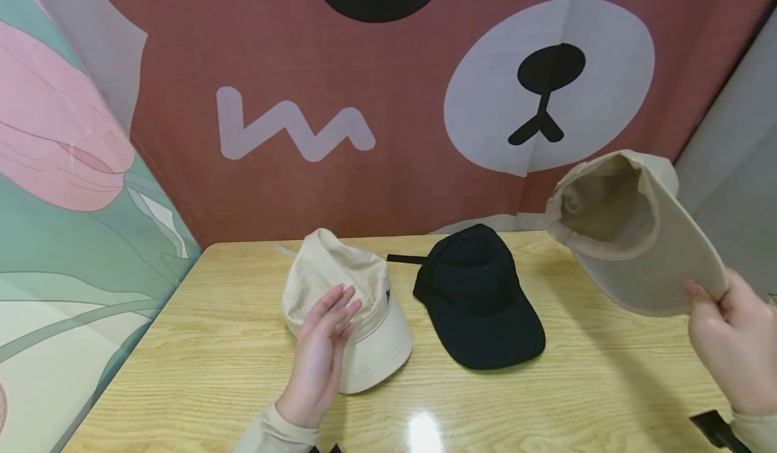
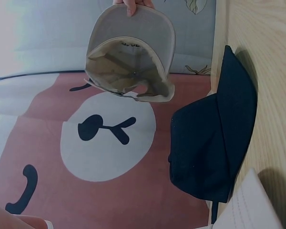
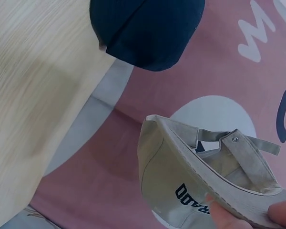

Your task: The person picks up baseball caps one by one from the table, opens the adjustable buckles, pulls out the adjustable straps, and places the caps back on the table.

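My right hand [image 1: 731, 338] pinches the brim of a khaki baseball cap [image 1: 680, 257] between thumb and fingers. That cap is held up above the right side of the table, its hollow inside facing left; dark lettering shows on its front in the right wrist view. My left hand [image 1: 322, 355] is held with fingers extended, overlapping a cream baseball cap [image 1: 379, 348] in the head view. Between the two hands a black baseball cap [image 1: 479, 291] sits on the table, brim toward me, its strap sticking out to the left.
The caps sit on a light wood-grain table [image 1: 200, 358]. Behind it hangs a brown cloth [image 1: 400, 190] with a bear face. A curtain with a pink flower print [image 1: 67, 116] is on the left, and a pale grey surface [image 1: 737, 163] rises on the right.
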### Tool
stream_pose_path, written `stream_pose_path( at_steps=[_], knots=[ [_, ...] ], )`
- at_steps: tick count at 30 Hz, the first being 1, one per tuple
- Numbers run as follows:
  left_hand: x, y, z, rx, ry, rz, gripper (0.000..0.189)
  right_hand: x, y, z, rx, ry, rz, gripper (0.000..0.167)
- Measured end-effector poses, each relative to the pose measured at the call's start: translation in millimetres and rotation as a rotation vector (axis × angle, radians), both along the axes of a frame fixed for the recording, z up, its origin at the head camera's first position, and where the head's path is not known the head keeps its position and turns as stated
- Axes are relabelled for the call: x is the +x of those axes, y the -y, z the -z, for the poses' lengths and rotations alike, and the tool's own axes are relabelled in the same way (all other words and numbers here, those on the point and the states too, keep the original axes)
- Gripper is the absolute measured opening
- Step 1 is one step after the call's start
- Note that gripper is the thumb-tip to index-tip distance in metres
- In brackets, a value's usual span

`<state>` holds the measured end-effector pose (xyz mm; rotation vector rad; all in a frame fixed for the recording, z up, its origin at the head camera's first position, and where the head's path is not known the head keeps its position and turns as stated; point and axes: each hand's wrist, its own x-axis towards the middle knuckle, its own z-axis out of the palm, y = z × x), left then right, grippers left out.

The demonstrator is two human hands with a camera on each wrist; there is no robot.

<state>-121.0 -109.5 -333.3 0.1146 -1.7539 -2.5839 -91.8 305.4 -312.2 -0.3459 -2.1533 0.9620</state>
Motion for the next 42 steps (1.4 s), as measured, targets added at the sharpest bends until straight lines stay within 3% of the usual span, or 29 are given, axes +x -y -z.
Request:
stream_pose_path(
  at_steps=[12,20,28,29,34,36,38,41,42],
  knots=[
    [0.0,-1.5,0.9,-0.013,-0.011,0.023,0.048,7.4,12,-5.0,0.011,0.001,-0.010,0.044],
    [-0.9,-4.7,2.0,-0.007,-0.007,0.014,0.047,7.0,20,-2.2,0.057,-0.115,-0.074,0.057],
    [-1.5,-6.9,4.0,-0.017,-0.003,0.016,0.047,10.0,25,-1.9,0.077,-0.119,-0.090,0.056],
    [-1.4,-7.1,4.1,-0.018,-0.002,0.017,0.047,10.2,26,-1.8,0.078,-0.118,-0.089,0.055],
    [-1.6,-7.9,5.0,-0.025,-0.001,0.027,0.047,11.1,28,-2.9,0.118,-0.122,-0.090,0.019],
    [-1.9,-8.2,5.5,-0.026,-0.002,0.031,0.047,11.1,30,-3.4,0.129,-0.130,-0.104,0.018],
    [-2.1,-8.6,5.9,-0.027,-0.001,0.033,0.047,11.0,31,-3.6,0.122,-0.133,-0.118,0.037],
    [-2.4,-9.5,7.0,-0.028,-0.003,0.035,0.048,10.5,33,-3.2,0.135,-0.148,-0.145,0.033],
    [-2.4,-10.0,7.4,-0.027,-0.004,0.034,0.048,10.6,33,-3.0,0.136,-0.152,-0.151,0.024]
  ],
)
